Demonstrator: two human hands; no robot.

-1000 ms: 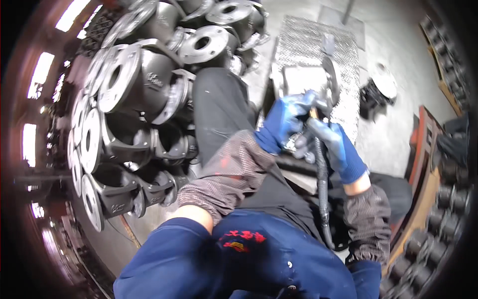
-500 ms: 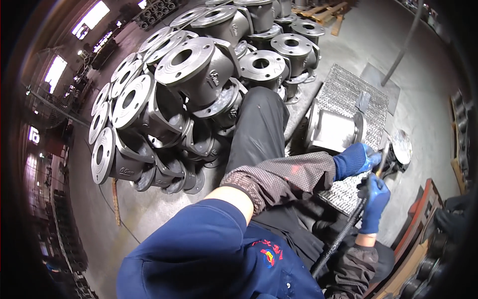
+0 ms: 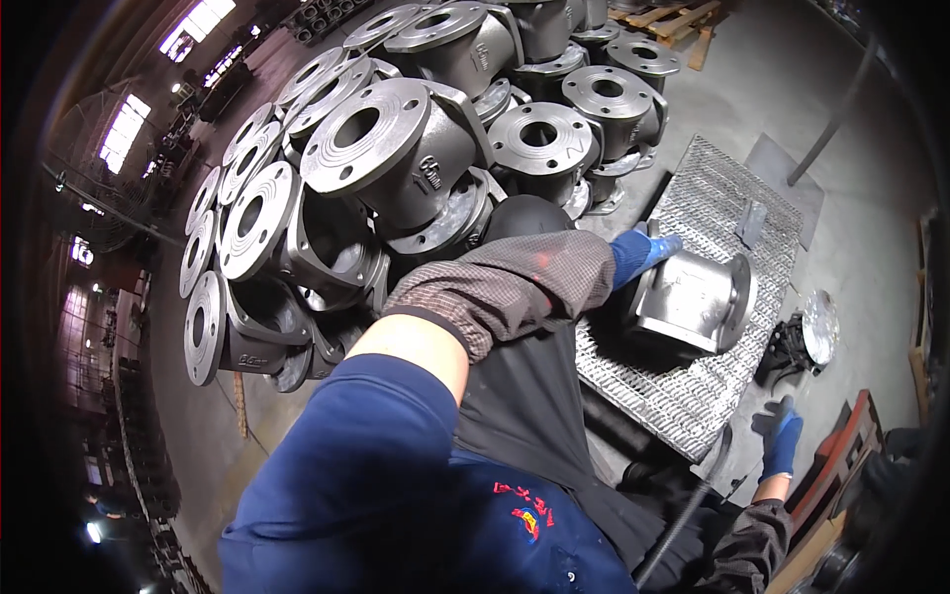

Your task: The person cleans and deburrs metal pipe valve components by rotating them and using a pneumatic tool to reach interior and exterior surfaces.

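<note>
A grey cast-iron flanged valve body (image 3: 687, 299) lies on its side on a ridged metal plate (image 3: 683, 411). My left hand (image 3: 647, 255), in a blue glove, grips the rim of its near-left flange, the fingers reaching over the edge; the thumb is hidden. Off the plate's right side, my blue-gloved right hand (image 3: 780, 436) is held with its fingers apart and nothing in it. Just beyond that hand sits a dark object with a pale round disc (image 3: 818, 329); I cannot make out its kind. A dark ribbed hose (image 3: 683, 525) runs beside my right forearm.
Many similar flanged valve bodies (image 3: 396, 148) are stacked at the left and far side. A small grey block (image 3: 751, 224) lies on the plate's far part. A pole (image 3: 836, 109) rises behind it. A red-edged frame (image 3: 841, 465) stands at right, and a wooden pallet (image 3: 678, 20) lies far back.
My left hand has moved left from the plate's right side onto the flange. The valve body has turned and shifted nearer. My right hand has let go of the hose and opened.
</note>
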